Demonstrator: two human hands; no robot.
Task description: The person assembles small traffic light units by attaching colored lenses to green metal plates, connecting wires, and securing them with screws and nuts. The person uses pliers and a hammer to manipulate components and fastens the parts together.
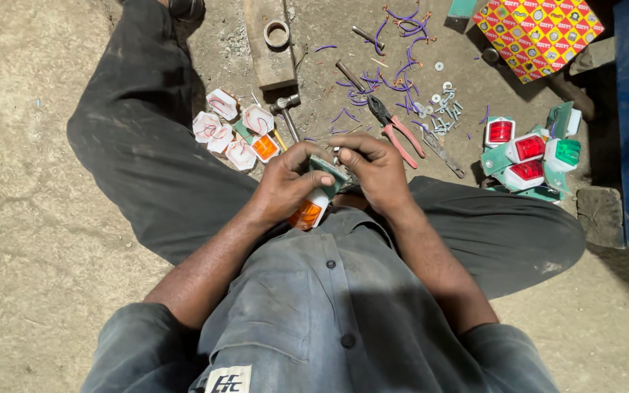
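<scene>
I sit cross-legged on a concrete floor. My left hand (289, 182) is wrapped around a small white lamp unit with an orange lens (307, 212), held over my lap. My right hand (374, 166) pinches the green bracket (327, 169) at the top of that same lamp, its fingertips meeting those of the left hand. What the right fingertips hold at the bracket is too small to tell.
White lamp housings and one orange lamp (264, 147) lie left of my hands, beside a hammer (286, 109). Red-handled pliers (396, 125), purple wire scraps (399, 73) and screws (442, 109) lie ahead. Red and green lamps (529, 156) are piled right. A wooden block (271, 44) and patterned box (536, 33) lie farther off.
</scene>
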